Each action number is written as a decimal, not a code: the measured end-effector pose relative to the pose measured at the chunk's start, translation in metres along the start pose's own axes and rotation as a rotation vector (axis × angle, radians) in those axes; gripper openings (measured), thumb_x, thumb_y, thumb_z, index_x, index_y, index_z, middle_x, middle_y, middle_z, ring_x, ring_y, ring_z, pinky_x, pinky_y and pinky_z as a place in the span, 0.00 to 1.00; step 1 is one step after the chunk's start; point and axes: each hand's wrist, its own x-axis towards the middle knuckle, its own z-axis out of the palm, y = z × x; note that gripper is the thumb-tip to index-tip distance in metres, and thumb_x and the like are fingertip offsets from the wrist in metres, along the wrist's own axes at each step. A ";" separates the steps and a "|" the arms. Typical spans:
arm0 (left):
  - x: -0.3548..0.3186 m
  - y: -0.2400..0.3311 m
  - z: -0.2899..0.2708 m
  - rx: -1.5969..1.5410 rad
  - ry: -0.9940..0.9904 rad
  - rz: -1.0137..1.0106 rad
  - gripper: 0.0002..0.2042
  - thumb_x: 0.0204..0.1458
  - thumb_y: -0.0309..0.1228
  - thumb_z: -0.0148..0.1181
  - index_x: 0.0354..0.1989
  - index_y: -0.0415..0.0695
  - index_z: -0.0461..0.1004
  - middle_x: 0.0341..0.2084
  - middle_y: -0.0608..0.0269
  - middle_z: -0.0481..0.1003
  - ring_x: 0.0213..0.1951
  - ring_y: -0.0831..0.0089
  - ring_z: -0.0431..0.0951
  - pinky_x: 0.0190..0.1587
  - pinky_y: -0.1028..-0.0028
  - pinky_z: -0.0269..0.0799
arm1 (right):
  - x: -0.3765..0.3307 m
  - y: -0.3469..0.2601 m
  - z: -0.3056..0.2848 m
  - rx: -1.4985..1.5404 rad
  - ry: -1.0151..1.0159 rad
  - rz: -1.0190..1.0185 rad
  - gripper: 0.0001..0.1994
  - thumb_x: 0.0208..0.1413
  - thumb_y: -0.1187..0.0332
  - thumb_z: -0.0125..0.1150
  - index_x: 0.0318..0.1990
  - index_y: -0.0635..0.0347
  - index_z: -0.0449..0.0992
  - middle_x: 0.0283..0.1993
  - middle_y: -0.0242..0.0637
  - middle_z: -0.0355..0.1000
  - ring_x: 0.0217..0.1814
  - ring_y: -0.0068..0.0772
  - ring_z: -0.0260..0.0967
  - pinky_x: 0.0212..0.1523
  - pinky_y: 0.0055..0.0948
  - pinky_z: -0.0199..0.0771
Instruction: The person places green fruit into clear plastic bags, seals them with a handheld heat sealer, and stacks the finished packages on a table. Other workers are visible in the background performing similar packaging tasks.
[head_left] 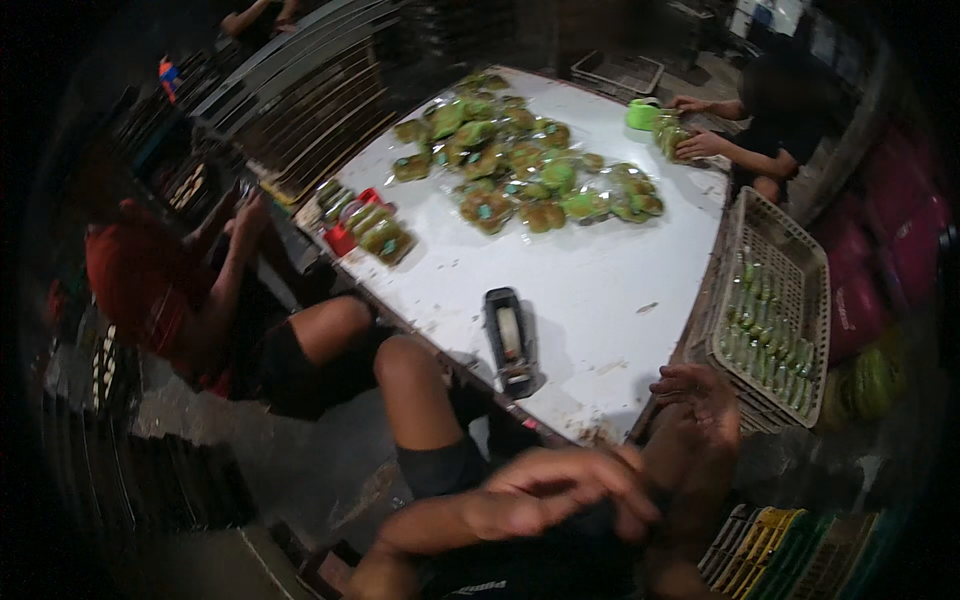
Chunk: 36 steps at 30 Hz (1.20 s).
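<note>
My left hand [565,490] is raised over my lap, palm down. Its fingers are stretched out, a little smeared by motion, and nothing shows in it. Near the table's front right corner, my right hand [705,395] is lifted, its fingers loosely bent and apart, with no object visible in them. On the white table [430,300], a black tape dispenser [510,340] stands closest to my hands, apart from both. Farther back lies a wide heap of clear bags of green and brown bread [520,160].
A light plastic crate [728,235] with rows of green packages [770,335] stands right of the table. A person in red [160,290] sits at left, beside bagged breads [380,235]. Another person's hands [705,145] handle bags near a green tape dispenser [642,114].
</note>
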 end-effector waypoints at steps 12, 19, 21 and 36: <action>0.028 -0.028 0.111 -0.454 -0.317 0.567 0.34 0.58 0.63 0.44 0.66 0.54 0.61 0.47 0.44 0.69 0.44 0.58 0.70 0.47 0.58 0.65 | -0.054 0.055 0.074 0.103 -0.322 0.391 0.23 0.57 0.68 0.64 0.59 0.64 0.68 0.58 0.41 0.64 0.56 0.33 0.69 0.54 0.33 0.71; 0.046 -0.031 0.092 -0.324 -0.331 0.665 0.30 0.63 0.60 0.38 0.68 0.58 0.62 0.45 0.42 0.69 0.42 0.57 0.69 0.43 0.58 0.65 | -0.028 0.061 0.079 0.032 -0.369 0.327 0.22 0.55 0.72 0.61 0.58 0.66 0.69 0.57 0.40 0.62 0.57 0.32 0.68 0.52 0.30 0.72; 0.054 -0.031 0.096 -0.366 -0.283 0.746 0.29 0.64 0.59 0.37 0.68 0.60 0.62 0.45 0.41 0.70 0.42 0.56 0.69 0.44 0.58 0.65 | -0.025 0.065 0.075 0.029 -0.361 0.333 0.22 0.55 0.72 0.60 0.58 0.66 0.69 0.57 0.40 0.62 0.57 0.32 0.68 0.52 0.31 0.73; 0.057 -0.016 0.107 -0.884 -0.158 0.409 0.46 0.54 0.70 0.44 0.51 0.27 0.69 0.44 0.48 0.67 0.43 0.62 0.67 0.48 0.65 0.64 | -0.036 0.090 0.064 0.028 -0.315 0.382 0.24 0.56 0.65 0.65 0.58 0.65 0.69 0.58 0.40 0.62 0.57 0.33 0.69 0.53 0.32 0.73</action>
